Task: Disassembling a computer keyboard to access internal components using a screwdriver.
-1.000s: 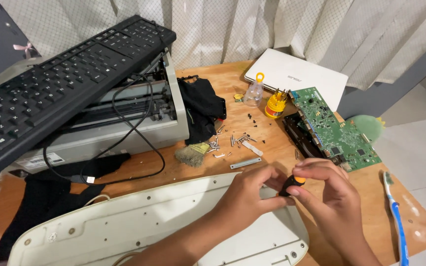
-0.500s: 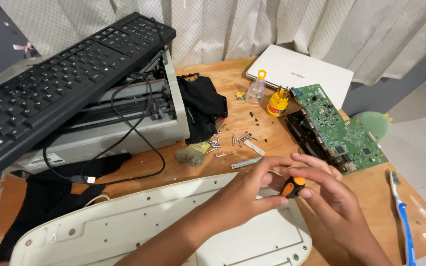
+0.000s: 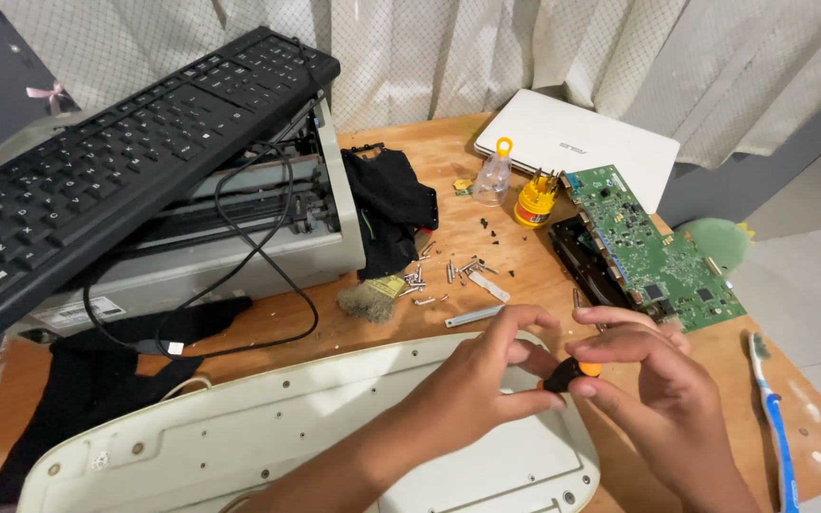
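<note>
left hand (image 3: 472,385): fingertips are pinching narrowly on the small black screwdriver with an orange cap (image 3: 570,372), over the right end of the upturned cream plastic keyboard shell (image 3: 287,437).
right hand (image 3: 658,389): thumb and forefinger are closing on the same tool's orange end; both hands are sharing it.
handling: the screwdriver is looking light, stiff and short; i am judging its smooth handle could be slipping, so the ribbed black middle is seeming the best hold.
around: loose small screws (image 3: 448,274) and a flat grey metal strip (image 3: 474,315) are lying on the wooden table (image 3: 410,152); a green circuit board (image 3: 653,247) is sitting just right.
in the way: a blue and white toothbrush (image 3: 772,418) is lying near the right wrist; a black keyboard (image 3: 125,161) is leaning on a grey printer (image 3: 239,237), well apart.
</note>
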